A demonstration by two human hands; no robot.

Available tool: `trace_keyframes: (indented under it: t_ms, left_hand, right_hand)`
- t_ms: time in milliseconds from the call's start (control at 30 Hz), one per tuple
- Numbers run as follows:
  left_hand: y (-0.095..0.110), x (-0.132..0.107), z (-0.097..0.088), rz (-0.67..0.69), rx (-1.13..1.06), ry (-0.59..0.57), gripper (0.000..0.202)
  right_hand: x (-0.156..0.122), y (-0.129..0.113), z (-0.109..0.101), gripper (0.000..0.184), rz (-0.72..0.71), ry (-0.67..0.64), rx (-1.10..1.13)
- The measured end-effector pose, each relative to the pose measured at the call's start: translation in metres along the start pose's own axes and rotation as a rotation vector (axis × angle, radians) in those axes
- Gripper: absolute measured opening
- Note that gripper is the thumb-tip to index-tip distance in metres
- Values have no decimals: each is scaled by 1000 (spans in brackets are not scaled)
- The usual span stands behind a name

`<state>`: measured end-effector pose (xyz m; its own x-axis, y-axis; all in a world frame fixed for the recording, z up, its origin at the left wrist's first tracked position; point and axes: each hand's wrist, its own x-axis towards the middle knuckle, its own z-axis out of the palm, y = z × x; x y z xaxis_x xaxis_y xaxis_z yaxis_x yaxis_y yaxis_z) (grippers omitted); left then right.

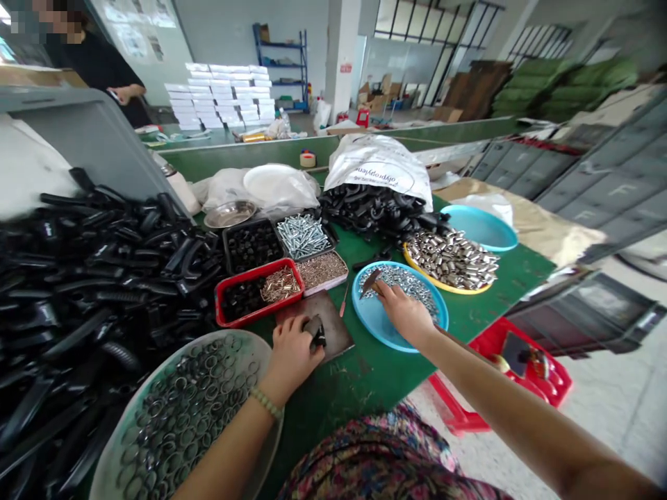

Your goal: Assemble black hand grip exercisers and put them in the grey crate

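My left hand [292,351] is closed around a small black part [315,330], which rests on a dark metal plate [328,318] on the green table. My right hand [401,310] reaches into a blue dish [383,326] of small silver nuts. Its fingers pinch together at the pile, beside a dark flat piece [370,280] that may be in them. A grey bowl of metal rings [182,410] sits just left of my left forearm.
A big heap of black handles [78,292] fills the left. Trays hold black bits, screws and small parts [302,235]. A yellow dish of silver sleeves [452,258], another blue dish [482,228], a white sack over black parts [378,167]. Red crate [526,368] at the right. A person [99,66] stands far left.
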<state>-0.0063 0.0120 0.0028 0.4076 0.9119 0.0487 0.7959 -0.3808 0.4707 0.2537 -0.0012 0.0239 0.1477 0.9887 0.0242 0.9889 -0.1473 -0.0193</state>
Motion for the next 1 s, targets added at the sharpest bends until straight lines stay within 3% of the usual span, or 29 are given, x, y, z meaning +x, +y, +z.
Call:
trace_keyframes:
  t_ms: [67, 133, 267, 333, 367, 433, 500, 600, 700, 767, 867, 1000]
  left_hand:
    - [-2, 4, -6, -91, -288, 30, 37]
    - [-5, 8, -19, -231, -753, 52, 34]
    - [-5, 11, -51, -517, -1635, -74, 37]
    - [2, 13, -60, -584, -1818, -86, 37]
    - [7, 15, -60, -601, -1844, -37, 35]
    - [18, 19, -56, -610, -1815, 122, 30]
    - [27, 23, -49, -575, -1752, 275, 42]
    - [33, 25, -41, -488, -1685, 324, 54]
    - [35, 22, -40, -439, -1584, 306, 51]
    - [37, 19, -39, -400, -1513, 285, 51]
    - [40, 14, -38, -323, -1447, 226, 59]
    - [43, 5, -39, -246, -1272, 211, 57]
  right_hand:
    - [10, 24, 7, 38, 11, 21, -4]
    - [26, 53, 6, 35, 48, 56, 24]
    - [70, 120, -10, 47, 366, 129, 14]
    - [90, 147, -15, 48, 507, 122, 19]
    - [97, 155, -14, 48, 547, 115, 27]
    - [104, 163, -12, 47, 562, 111, 51]
    - [103, 162, -10, 43, 523, 131, 84]
    - [92, 152, -14, 39, 467, 176, 158]
    - [72, 123, -23, 41, 334, 225, 526]
    - [54, 85, -30, 38, 165, 168, 863]
    - [26, 16, -43, 35, -102, -26, 1217]
    - [6, -54, -54, 27, -344, -200, 1362]
